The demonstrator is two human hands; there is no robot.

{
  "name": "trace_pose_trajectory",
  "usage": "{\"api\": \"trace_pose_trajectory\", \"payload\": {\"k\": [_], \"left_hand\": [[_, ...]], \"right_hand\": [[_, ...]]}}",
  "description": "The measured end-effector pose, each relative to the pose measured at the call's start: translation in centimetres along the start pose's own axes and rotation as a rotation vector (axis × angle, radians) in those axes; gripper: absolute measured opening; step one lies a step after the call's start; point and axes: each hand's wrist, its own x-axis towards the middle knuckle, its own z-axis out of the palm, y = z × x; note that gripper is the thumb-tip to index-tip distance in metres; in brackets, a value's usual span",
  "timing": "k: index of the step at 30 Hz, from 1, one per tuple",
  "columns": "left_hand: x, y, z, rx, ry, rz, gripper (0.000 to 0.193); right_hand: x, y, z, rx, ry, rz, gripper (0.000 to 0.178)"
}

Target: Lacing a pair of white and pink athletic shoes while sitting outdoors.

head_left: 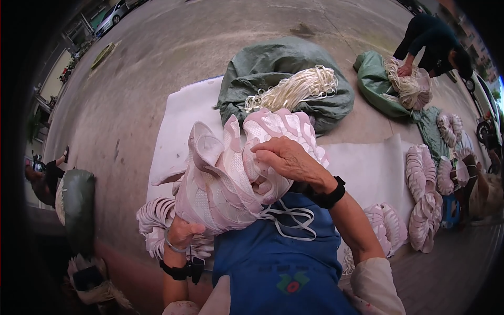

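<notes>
Pink-and-white shoe uppers [220, 202], nested in a thick bundle, lay above the person's blue apron [273, 262], nearer than the green sack [252, 65] and its cream laces [296, 89]. The left hand [182, 232] held the bundle's lower left edge, its fingers mostly hidden. The right hand [291, 160] lay over the top, fingers bent; whether they gripped anything, I could not tell.

Wearer's two hands [289, 159]; one apron [278, 257]; perhaps four green sacks [249, 65].
</notes>
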Motion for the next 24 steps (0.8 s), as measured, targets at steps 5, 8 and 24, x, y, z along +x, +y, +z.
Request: {"api": "trace_pose_trajectory", "payload": {"k": [5,8,24], "left_hand": [[1.0,1.1,2.2,0.042,-0.039,-0.023,0.098],[1.4,1.3,2.6,0.057,-0.068,-0.031,0.095],[0.4,1.4,5.1,-0.019,-0.102,0.012,0.091]], "right_hand": [[-0.4,-1.2,2.0,-0.179,0.039,-0.117,0.047],[-0.3,-2.3,1.6,0.092,-0.116,0.186,0.045],[-1.4,3.1,1.0,0.894,0.115,0.417,0.029]]}}
